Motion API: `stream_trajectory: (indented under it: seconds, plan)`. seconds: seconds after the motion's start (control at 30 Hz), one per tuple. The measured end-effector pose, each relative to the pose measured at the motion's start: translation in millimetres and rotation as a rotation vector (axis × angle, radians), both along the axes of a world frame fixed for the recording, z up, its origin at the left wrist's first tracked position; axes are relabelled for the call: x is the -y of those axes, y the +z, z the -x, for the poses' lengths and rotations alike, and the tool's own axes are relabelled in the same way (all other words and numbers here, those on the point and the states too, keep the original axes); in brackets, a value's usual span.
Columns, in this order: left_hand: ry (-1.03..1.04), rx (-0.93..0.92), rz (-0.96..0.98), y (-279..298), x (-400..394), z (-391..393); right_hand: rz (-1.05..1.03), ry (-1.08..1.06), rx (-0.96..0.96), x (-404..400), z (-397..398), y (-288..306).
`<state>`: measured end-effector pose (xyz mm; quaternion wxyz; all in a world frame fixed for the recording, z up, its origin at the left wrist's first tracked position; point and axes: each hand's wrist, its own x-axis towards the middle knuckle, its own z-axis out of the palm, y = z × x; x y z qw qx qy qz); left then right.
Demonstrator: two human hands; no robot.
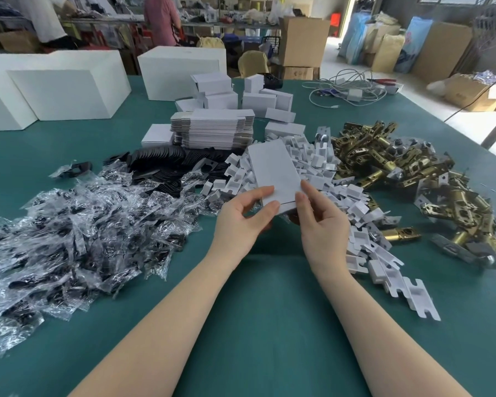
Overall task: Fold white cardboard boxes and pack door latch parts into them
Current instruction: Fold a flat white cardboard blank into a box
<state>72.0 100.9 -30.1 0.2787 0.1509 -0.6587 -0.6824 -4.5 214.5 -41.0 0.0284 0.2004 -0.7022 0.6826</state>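
A white cardboard box (274, 170) is held up over the green table (258, 310), its long side pointing away from me. My left hand (242, 217) pinches its near left corner between thumb and fingers. My right hand (320, 222) pinches its near right edge. Behind it lies a stack of flat box blanks (212, 128). Brass door latches (390, 164) are heaped at the right, white cardboard inserts (364, 233) in the middle, and clear bags of black parts (75, 230) at the left.
Folded small white boxes (267, 100) and large white cartons (60, 84) stand at the back of the table. Black plates (161, 161) lie behind the bags. Cables (347, 87) lie at the far right. People work at benches in the background.
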Motion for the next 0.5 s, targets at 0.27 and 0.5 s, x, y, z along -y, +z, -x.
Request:
stream_trajectory:
  seconds: [0.27, 0.5]
  plan:
    - [-0.071, -0.008, 0.058, 0.5, 3.9, -1.5, 0.053, -0.026, 0.071, -0.3, 1.5, 0.3]
    - [-0.053, 0.010, -0.046, 0.5, 3.8, -1.1, 0.071, 0.002, 0.049, -0.4, -1.7, 0.2]
